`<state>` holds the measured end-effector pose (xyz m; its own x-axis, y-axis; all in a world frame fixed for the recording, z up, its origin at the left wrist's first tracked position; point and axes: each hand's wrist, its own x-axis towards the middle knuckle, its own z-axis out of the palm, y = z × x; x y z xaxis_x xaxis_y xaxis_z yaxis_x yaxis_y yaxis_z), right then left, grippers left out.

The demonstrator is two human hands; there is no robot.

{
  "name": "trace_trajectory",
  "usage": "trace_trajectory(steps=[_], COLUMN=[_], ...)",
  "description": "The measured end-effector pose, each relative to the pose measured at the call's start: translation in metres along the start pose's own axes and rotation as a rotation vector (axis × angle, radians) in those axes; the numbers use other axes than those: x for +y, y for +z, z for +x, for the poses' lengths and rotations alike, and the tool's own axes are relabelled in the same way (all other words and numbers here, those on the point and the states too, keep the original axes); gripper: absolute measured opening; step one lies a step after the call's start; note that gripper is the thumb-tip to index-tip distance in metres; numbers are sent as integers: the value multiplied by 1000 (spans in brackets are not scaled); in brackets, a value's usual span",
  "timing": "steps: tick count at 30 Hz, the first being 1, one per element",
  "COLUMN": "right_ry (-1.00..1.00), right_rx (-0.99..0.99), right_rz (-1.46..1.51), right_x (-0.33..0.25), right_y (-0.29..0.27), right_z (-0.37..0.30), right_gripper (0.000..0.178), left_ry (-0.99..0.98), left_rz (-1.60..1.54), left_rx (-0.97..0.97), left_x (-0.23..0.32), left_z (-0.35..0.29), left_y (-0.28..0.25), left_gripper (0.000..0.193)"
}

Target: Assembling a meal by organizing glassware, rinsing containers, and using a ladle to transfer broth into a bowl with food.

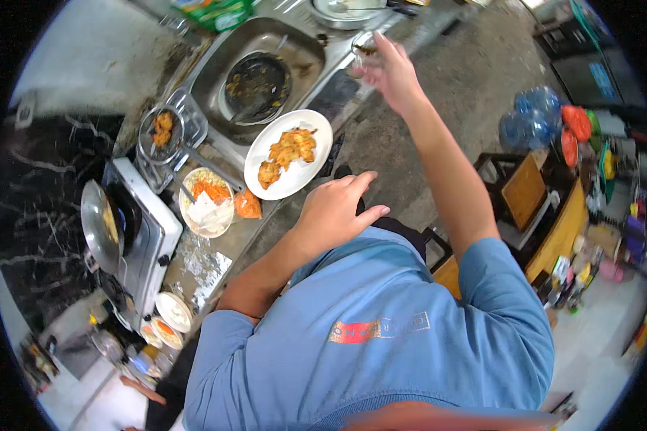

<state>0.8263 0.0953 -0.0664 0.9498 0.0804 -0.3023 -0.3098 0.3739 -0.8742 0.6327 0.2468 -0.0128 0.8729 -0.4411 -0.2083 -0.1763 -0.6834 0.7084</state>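
My right hand (389,72) reaches out past the sink's near corner. Its fingers curl round a small clear glass (364,47) with something dark in it; both are a little blurred. My left hand (338,208) hangs in front of my body with fingers and thumb apart, holding nothing. Close to it, a white oval plate (316,172) carries several golden fried fritters (293,147) at the counter edge. A white bowl (185,212) nearby contains shredded orange and pale vegetables with white powder, and a spoon leans in it.
A dark, food-stained pan (259,85) lies in the steel sink (305,54). Beside it, a strainer (162,134) holds fritters. On the left, a wok (97,223) sits on the gas stove (167,233). Water bottles (528,118) and a wooden stool (525,188) stand at right. Another person's arm (144,389) shows lower left.
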Motion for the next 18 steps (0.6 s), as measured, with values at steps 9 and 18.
trace_trajectory(steps=[9,18], right_ry=[45,-426], right_rx=[218,873], right_rz=[470,717], right_x=[46,95], right_y=[-158,-205], right_z=[-279,-502], right_gripper=[48,37], left_ry=[346,562], left_rz=[85,132], left_rx=[-182,-674], left_x=[99,223], left_z=[15,-38], left_y=[105,242], left_gripper=[60,49])
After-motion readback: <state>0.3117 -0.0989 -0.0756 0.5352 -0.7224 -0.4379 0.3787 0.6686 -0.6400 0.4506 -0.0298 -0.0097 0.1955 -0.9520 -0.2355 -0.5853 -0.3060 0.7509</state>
